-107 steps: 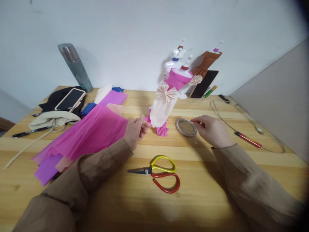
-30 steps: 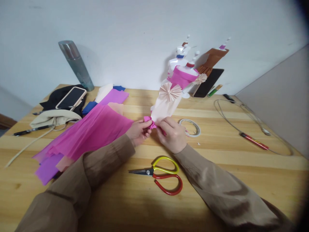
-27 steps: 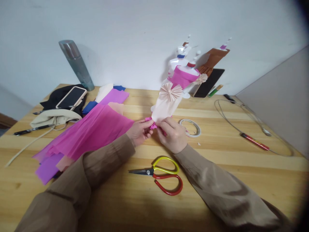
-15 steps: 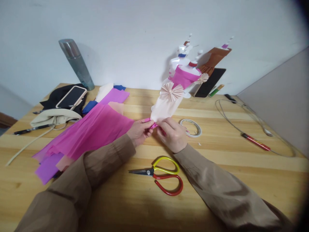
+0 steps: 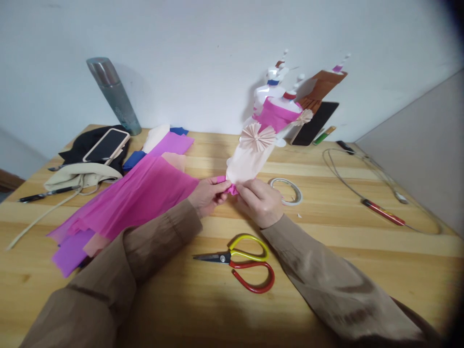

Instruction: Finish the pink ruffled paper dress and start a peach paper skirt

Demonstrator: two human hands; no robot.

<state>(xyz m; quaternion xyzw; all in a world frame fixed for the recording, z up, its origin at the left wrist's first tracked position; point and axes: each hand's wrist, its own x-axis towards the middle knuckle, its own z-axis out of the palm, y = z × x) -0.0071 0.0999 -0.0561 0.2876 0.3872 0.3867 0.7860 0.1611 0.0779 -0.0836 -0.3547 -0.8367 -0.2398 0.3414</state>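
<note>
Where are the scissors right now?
In the head view, the scissors lie below centre on the table, nearer the camera than the left hand and right hand.

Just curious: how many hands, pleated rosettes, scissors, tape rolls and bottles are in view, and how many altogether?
Left hand, right hand: 2 hands
Pleated rosettes: 2
Scissors: 1 pair
Tape roll: 1
Bottle: 1
Total: 7

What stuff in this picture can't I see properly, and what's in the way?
All in the head view:
- Right hand: its grip on the pink frill is hidden by the hand itself.
- White figure at the back: mostly hidden behind the pink-topped figure.
- Bottle: its lettering is too small and blurred to read.
- Left sleeve: cut off by the bottom edge.
</note>
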